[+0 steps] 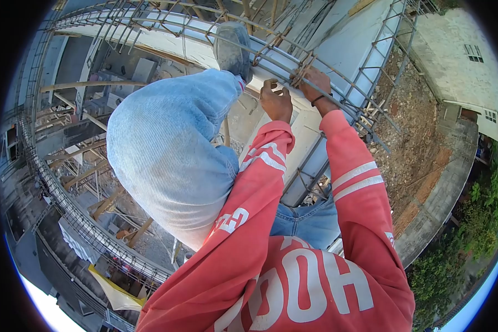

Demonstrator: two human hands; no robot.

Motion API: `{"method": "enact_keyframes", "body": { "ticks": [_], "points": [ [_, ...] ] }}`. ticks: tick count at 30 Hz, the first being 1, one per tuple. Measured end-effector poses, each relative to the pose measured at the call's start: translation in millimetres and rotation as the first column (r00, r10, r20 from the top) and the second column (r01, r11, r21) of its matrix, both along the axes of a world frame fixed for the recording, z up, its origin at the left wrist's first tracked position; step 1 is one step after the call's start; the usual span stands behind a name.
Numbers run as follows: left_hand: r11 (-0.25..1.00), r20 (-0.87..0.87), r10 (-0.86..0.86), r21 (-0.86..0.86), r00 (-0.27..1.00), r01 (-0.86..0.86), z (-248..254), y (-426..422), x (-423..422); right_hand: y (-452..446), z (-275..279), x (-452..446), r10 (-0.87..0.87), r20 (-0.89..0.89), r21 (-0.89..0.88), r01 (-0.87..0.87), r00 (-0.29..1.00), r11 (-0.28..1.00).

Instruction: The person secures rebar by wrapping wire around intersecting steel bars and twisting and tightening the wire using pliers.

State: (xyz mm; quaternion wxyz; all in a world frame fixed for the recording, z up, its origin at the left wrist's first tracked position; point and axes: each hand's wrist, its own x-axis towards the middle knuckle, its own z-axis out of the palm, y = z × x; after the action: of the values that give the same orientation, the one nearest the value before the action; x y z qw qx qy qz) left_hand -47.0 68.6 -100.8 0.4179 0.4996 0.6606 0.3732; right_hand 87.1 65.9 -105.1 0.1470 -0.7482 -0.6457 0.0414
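Long steel reinforcing bars [271, 60] tied with stirrups run along the top of a concrete beam form in front of me. My right hand [315, 83] is closed at the bars, beside a cluster of bar ends and stirrups [301, 69]; what its fingers grip is too small to tell. Just left of it and below the bars, my left hand [276, 100] is raised with its fingers curled and thumb and fingertips apart, with nothing visible between them. My shoe [232, 50] rests against the bars to the left of both hands.
My bent knee [166, 149] fills the left centre. Far below lie wooden poles [88, 174] and building debris. Another bar cage [66, 202] curves along the left. On the right are rubble ground [409, 138], a low concrete wall [453, 166] and a pale building [465, 61].
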Motion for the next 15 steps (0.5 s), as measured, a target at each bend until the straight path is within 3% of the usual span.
{"method": "enact_keyframes", "body": {
  "ticks": [4, 6, 9, 10, 12, 13, 15],
  "points": [
    [1.000, 0.024, -0.021, -0.022, 0.999, 0.022, -12.5, 0.1, -3.8, 1.1, 12.5, -6.1, -0.001, 0.024, -0.102, 0.003, 1.000, 0.995],
    [0.998, -0.196, -0.065, 0.008, 0.978, 0.068, -18.0, 1.2, -7.8, 3.2, 19.1, -10.7, 0.011, 0.027, -0.134, -0.007, 1.000, 0.991],
    [0.997, -0.265, -0.068, 0.000, 0.962, 0.071, -15.1, -4.8, -7.8, 5.1, 20.8, -10.2, -0.058, -0.001, -0.260, 0.055, 0.998, 0.964],
    [0.998, -0.265, -0.067, -0.001, 0.962, 0.069, -13.9, -4.5, -6.7, 4.0, 14.3, -8.0, -0.056, -0.001, -0.260, 0.054, 0.998, 0.964],
    [0.996, -0.433, -0.003, 0.084, 0.901, 0.043, -13.6, -3.3, -1.3, 2.1, 7.7, -4.6, -0.006, -0.026, -0.187, 0.001, 1.000, 0.982],
    [0.995, -0.431, -0.005, 0.084, 0.902, 0.046, -15.0, -0.3, -0.3, 1.4, 7.0, -4.1, -0.009, -0.024, -0.187, 0.004, 1.000, 0.982],
    [0.980, -0.202, -0.152, -0.161, 0.967, 0.120, -18.0, 7.4, -3.6, 1.8, 3.8, -5.8, -0.058, -0.075, -0.199, 0.042, 0.995, 0.979]
  ]
}}
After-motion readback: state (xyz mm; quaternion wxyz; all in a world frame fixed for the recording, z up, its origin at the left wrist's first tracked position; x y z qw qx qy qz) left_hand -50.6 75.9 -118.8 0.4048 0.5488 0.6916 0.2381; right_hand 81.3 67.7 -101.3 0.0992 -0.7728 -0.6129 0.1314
